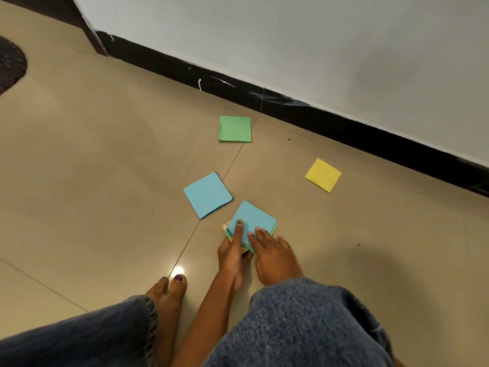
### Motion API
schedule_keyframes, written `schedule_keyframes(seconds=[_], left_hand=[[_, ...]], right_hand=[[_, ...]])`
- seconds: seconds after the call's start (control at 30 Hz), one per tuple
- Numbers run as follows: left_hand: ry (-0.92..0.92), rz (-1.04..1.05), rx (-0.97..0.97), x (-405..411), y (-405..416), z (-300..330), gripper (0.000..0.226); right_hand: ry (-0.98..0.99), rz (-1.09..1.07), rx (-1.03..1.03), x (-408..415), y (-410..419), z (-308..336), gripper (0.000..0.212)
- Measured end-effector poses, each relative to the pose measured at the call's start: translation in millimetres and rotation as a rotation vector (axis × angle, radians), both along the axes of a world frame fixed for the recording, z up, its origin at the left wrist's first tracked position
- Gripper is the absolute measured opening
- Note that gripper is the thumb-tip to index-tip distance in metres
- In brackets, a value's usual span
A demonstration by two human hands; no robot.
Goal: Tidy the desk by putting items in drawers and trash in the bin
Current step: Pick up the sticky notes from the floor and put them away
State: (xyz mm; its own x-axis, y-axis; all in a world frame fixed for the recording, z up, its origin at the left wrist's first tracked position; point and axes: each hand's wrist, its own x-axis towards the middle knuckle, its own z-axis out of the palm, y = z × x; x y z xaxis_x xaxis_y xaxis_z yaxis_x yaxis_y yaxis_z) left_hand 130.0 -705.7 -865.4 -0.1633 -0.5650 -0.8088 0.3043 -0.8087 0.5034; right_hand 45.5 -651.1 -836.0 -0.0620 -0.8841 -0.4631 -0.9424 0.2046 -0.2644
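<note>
Sticky-note pads lie scattered on the beige tiled floor. A mixed stack of pads with a blue one on top rests on the floor right in front of me. My left hand grips its near left corner, index finger on top. My right hand presses its fingertips on the stack's near right edge. A second blue pad lies just left of the stack. Farther off sit a green pad and, near the wall to the right, a yellow pad. No desk, drawer or bin is in view.
I am crouched, with my knees in blue jeans and a bare foot at the bottom of the view. A white wall with a black skirting board runs diagonally behind the pads. A dark round mat lies at the far left.
</note>
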Motion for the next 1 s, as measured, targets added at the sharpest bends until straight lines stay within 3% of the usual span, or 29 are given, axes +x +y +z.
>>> schedule_keyframes(seconds=[0.13, 0.23, 0.37, 0.5, 0.63, 0.77, 0.9, 1.0], left_hand=[[-0.086, -0.089, -0.042, 0.8, 1.2, -3.9, 0.032], [-0.061, -0.089, -0.047, 3.4, 2.1, -4.5, 0.025], [-0.043, -0.109, -0.069, 8.4, 5.2, -8.4, 0.022], [-0.031, -0.119, -0.070, 11.0, 5.3, -9.0, 0.019], [-0.043, -0.118, -0.061, 11.1, 5.1, -8.4, 0.017], [-0.034, -0.097, -0.057, 9.5, 4.6, -4.2, 0.016], [-0.035, -0.088, -0.053, 7.8, 6.1, -0.8, 0.014], [-0.039, -0.085, -0.056, 7.3, 5.6, 1.7, 0.014]], right_hand=[[-0.120, -0.250, -0.390, -28.9, -12.4, 10.1, 0.041], [-0.023, -0.420, -0.582, -74.9, -39.6, 3.4, 0.041], [0.279, -0.405, -0.341, -145.4, -72.7, -14.3, 0.043], [0.372, -0.338, -0.030, -183.7, -76.9, -29.5, 0.054], [0.577, -0.187, -0.046, -182.1, -78.9, -28.6, 0.044], [0.685, -0.096, -0.040, -183.7, -81.9, -28.7, 0.048], [0.514, -0.244, -0.132, -174.6, -73.8, -10.7, 0.036], [0.234, -0.370, -0.488, -143.7, -57.9, -2.3, 0.038]])
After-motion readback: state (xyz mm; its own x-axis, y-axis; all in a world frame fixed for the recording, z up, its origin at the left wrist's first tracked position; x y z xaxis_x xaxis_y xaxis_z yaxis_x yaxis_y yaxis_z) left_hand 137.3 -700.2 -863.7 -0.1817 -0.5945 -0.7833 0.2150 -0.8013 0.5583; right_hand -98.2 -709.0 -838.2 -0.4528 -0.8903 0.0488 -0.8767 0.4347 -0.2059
